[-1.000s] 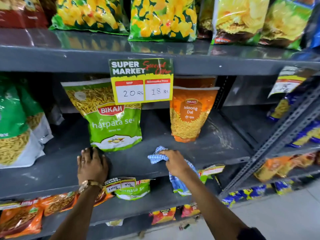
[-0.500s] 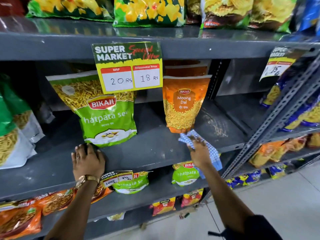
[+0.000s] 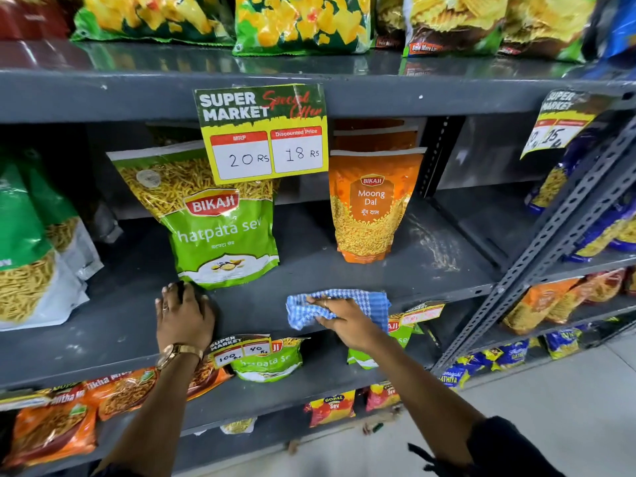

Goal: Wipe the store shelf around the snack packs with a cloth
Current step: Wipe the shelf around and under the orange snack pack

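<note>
A dark grey metal shelf (image 3: 303, 270) holds a green Bikaji sev pack (image 3: 213, 225) leaning upright and an orange Moong Dal pack (image 3: 370, 208) to its right. My right hand (image 3: 347, 321) presses a blue-and-white checked cloth (image 3: 371, 301) flat on the shelf's front edge, below and in front of the orange pack. My left hand (image 3: 184, 315) rests palm down on the shelf, fingers spread, just in front of the green pack's lower left corner, holding nothing. A gold watch sits on that wrist.
A yellow price sign (image 3: 263, 132) hangs from the upper shelf. Green-and-white packs (image 3: 34, 242) stand at the left. Dusty streaks (image 3: 437, 242) mark the shelf right of the orange pack. A perforated upright (image 3: 537, 253) slants at the right. Lower shelves hold more snack packs (image 3: 268, 361).
My right hand swept the cloth right toward the orange pack's base, then back left and forward to the shelf's front edge. My left hand stayed planted.
</note>
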A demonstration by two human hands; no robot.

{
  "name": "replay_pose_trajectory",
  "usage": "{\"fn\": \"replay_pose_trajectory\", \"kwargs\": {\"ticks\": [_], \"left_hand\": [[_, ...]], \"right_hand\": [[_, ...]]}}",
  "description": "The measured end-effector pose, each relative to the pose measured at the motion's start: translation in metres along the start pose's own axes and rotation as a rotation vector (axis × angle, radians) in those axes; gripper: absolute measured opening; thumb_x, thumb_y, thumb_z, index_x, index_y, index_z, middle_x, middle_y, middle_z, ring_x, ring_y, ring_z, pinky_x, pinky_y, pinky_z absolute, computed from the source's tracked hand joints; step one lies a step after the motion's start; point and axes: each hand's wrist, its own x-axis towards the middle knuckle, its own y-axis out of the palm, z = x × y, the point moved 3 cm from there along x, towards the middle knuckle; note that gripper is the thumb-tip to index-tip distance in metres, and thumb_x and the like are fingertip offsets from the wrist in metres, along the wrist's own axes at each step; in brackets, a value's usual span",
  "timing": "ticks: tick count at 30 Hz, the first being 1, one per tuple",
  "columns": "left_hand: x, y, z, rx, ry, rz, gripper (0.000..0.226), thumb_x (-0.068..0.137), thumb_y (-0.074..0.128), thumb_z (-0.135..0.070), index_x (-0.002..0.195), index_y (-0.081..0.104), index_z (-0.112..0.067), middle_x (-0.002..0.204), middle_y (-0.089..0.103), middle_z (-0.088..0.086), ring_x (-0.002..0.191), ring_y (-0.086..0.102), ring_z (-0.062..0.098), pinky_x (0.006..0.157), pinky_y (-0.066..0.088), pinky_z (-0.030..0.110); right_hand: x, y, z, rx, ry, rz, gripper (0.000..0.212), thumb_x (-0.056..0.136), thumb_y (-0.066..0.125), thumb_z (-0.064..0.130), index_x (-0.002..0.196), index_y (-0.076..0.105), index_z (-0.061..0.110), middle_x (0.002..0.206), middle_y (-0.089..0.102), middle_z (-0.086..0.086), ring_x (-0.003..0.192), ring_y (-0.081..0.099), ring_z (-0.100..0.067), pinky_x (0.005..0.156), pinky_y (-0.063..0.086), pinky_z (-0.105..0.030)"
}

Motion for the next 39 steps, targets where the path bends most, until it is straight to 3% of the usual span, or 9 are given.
{"fn": "replay_pose_trajectory", "kwargs": {"ticks": [7,9,12,17,22,27,32,34,39], "left_hand": [[-0.005,-0.012,0.003,-0.129,0.041,0.079,0.042,0.091,0.048,-0.01,0.132,0.045,-0.001,0.144,0.036,0.021,0.134,0.027,0.041,0.111,0.025,0.052],[-0.007,-0.015,0.0,-0.161,0.032,0.046,0.038,0.09,0.047,-0.002,0.128,0.049,-0.001,0.136,0.046,0.025,0.126,0.038,0.046,0.103,0.034,0.053],[-0.01,-0.019,-0.01,-0.216,-0.014,-0.038,0.033,0.088,0.043,-0.001,0.117,0.057,-0.001,0.112,0.06,0.032,0.099,0.054,0.051,0.082,0.046,0.051],[-0.005,-0.019,0.001,-0.214,-0.109,-0.072,0.039,0.086,0.042,-0.016,0.118,0.061,-0.008,0.114,0.062,0.028,0.105,0.057,0.047,0.091,0.043,0.05],[-0.005,-0.015,-0.003,-0.208,-0.122,-0.071,0.033,0.09,0.048,0.003,0.118,0.061,-0.008,0.119,0.061,0.026,0.11,0.054,0.045,0.095,0.039,0.049],[-0.011,-0.018,-0.024,-0.193,-0.211,-0.059,0.031,0.089,0.046,-0.005,0.113,0.064,-0.009,0.111,0.063,0.027,0.105,0.055,0.049,0.092,0.041,0.051],[-0.036,-0.021,-0.079,-0.079,-0.229,-0.164,0.053,0.068,0.032,-0.022,0.11,0.064,-0.015,0.091,0.063,0.033,0.082,0.058,0.054,0.073,0.047,0.053],[-0.053,-0.017,-0.121,-0.111,-0.165,-0.227,0.053,0.068,0.033,-0.017,0.11,0.064,-0.012,0.089,0.063,0.034,0.079,0.058,0.054,0.07,0.048,0.052],[-0.059,0.032,-0.208,-0.203,0.143,-0.145,0.04,0.075,0.04,-0.014,0.105,0.066,-0.012,0.099,0.068,0.02,0.08,0.065,0.04,0.069,0.05,0.041]], "right_hand": [[-0.021,-0.079,-0.004,0.123,0.035,-0.04,0.021,0.086,0.059,0.003,0.068,0.063,0.013,0.067,0.061,-0.012,0.062,0.053,-0.001,0.061,0.04,-0.025],[-0.003,-0.089,0.019,0.178,-0.079,-0.123,0.013,0.088,0.055,0.003,0.091,0.064,-0.005,0.09,0.065,-0.028,0.082,0.062,-0.021,0.075,0.045,-0.038],[0.039,-0.047,0.068,-0.03,-0.271,0.032,0.041,0.079,0.047,-0.01,0.114,0.062,0.006,0.116,0.066,-0.01,0.104,0.06,-0.018,0.088,0.046,-0.029],[0.07,0.051,0.066,-0.413,-0.444,0.443,0.066,0.071,0.042,-0.013,0.127,0.054,0.02,0.144,0.042,-0.017,0.128,0.043,-0.035,0.108,0.037,-0.05],[0.06,-0.008,0.027,-0.352,-0.406,0.538,0.065,0.068,0.038,-0.016,0.123,0.057,0.013,0.133,0.053,-0.023,0.121,0.05,-0.036,0.103,0.042,-0.044],[0.036,-0.1,-0.031,-0.284,-0.244,0.55,0.048,0.071,0.038,-0.015,0.108,0.064,0.002,0.102,0.07,-0.012,0.094,0.058,-0.02,0.073,0.043,-0.024],[0.013,-0.168,-0.089,-0.23,-0.048,0.417,0.043,0.07,0.047,0.014,0.107,0.065,0.008,0.094,0.07,0.001,0.084,0.06,-0.01,0.068,0.044,-0.018],[0.002,-0.189,-0.11,-0.185,0.027,0.314,0.032,0.08,0.052,0.007,0.11,0.064,0.008,0.095,0.062,0.006,0.087,0.054,-0.006,0.067,0.039,-0.01],[-0.001,-0.202,-0.1,-0.151,-0.15,-0.066,0.05,0.078,0.046,-0.006,0.116,0.061,0.02,0.12,0.064,-0.008,0.11,0.055,-0.016,0.095,0.04,-0.028]]}}
